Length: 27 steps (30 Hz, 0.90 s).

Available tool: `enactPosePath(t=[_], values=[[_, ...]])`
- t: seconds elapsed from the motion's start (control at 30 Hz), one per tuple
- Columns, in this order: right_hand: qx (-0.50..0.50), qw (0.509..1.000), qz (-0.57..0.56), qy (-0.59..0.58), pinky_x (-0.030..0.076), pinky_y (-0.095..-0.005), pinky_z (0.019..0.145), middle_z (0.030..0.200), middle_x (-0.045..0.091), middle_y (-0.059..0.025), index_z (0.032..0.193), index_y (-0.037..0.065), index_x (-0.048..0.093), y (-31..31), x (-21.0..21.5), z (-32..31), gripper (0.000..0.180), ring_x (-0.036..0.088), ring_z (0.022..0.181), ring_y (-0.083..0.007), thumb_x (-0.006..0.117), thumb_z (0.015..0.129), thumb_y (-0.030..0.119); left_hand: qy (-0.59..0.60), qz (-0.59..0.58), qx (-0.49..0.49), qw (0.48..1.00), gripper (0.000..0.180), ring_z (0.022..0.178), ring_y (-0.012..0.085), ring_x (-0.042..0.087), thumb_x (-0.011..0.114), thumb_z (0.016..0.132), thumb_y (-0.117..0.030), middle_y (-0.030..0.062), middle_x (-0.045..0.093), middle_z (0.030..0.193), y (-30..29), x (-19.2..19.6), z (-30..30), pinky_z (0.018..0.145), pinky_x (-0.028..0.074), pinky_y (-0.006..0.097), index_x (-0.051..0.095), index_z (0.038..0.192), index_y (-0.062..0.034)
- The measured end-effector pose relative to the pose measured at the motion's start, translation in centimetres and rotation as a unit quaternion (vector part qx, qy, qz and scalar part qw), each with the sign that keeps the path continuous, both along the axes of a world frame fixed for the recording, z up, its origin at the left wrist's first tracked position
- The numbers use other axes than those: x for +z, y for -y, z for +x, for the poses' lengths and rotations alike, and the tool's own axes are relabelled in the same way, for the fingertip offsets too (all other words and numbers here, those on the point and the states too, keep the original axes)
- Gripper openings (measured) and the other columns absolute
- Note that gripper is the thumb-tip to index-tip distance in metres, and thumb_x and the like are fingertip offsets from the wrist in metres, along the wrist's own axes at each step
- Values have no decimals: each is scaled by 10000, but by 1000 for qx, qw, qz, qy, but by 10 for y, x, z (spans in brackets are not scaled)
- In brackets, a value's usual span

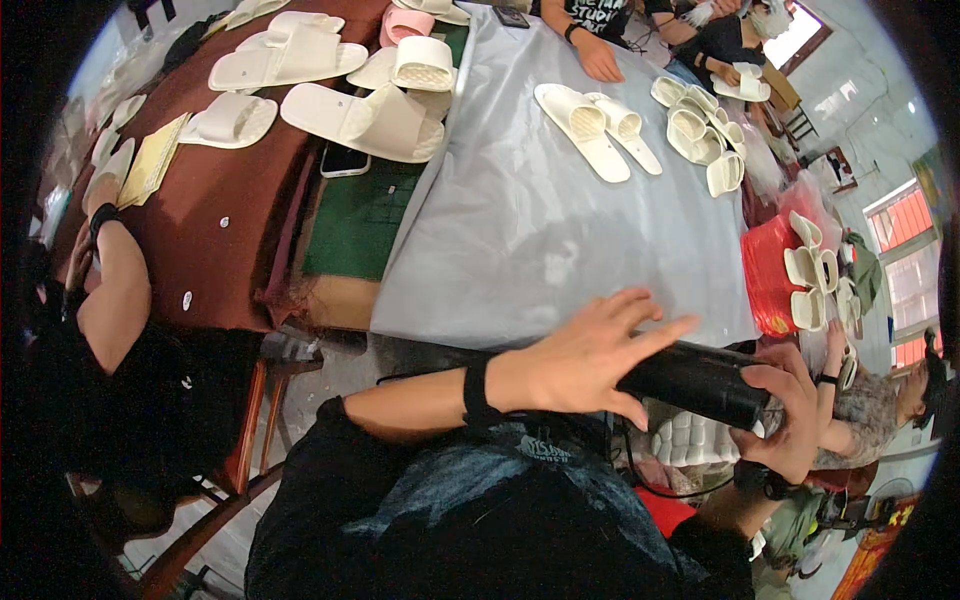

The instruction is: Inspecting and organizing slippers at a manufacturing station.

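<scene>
In front of my body, low by the table's near edge, is a long black object [700, 382] with smooth sides; I cannot make out its kind. My right hand [785, 400] wraps its fingers round the right end. Across its left end reaches my left hand [600, 355], fingers spread apart; whether they touch it I cannot tell. A dark cable [660, 493] loops below the object. Farther off on the grey sheet [500, 220] lie a pair of cream slippers [597, 130] and a cluster of several more [703, 130] to their right.
A brown-covered table [225, 190] at left bears several pale slippers [345, 120], a pink one [405, 25] and a phone [345, 161]. At right, more slippers [810, 270] sit by a red bag [768, 275]. A white quilted item [695, 440] lies below my hands. Other people work around.
</scene>
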State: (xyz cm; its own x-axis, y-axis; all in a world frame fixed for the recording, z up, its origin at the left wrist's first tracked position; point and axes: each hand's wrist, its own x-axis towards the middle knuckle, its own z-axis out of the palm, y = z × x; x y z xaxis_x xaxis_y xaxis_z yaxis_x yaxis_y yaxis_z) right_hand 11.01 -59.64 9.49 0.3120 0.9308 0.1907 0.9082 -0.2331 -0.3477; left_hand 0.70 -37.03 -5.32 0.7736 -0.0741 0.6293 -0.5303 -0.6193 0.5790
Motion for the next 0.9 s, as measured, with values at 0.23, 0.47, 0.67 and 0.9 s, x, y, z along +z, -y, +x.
enactPosePath(t=[0.23,0.47,0.67,0.9], values=[[151,988,13,-33,515,-405,740,1011,555,-183,1103,63,643,-83,-15,9,426,620,849,-376,742,737,257,-112,-82,148,979,725,980,414,594,827,637,-317,190,623,1068,1,-7,-13,836,474,478,511,1230,-45],[129,974,180,34,455,-370,497,748,553,-116,925,28,621,-137,-58,12,307,579,573,-315,679,821,311,-67,-95,241,964,731,946,406,612,846,595,-277,193,630,1032,-15,-12,-22,810,494,454,518,1199,-30],[206,955,204,55,464,-368,486,769,567,-107,923,33,625,-150,-53,29,305,581,553,-295,673,795,306,-82,-68,245,964,732,890,400,624,849,558,-238,190,637,968,-29,7,-25,782,500,446,530,1181,-25],[332,922,189,69,481,-372,512,817,572,-98,946,62,639,-158,-41,43,333,587,594,-284,696,742,319,-144,-156,112,971,665,877,346,648,814,593,-226,170,654,944,-39,13,-22,779,513,408,547,1166,-23]])
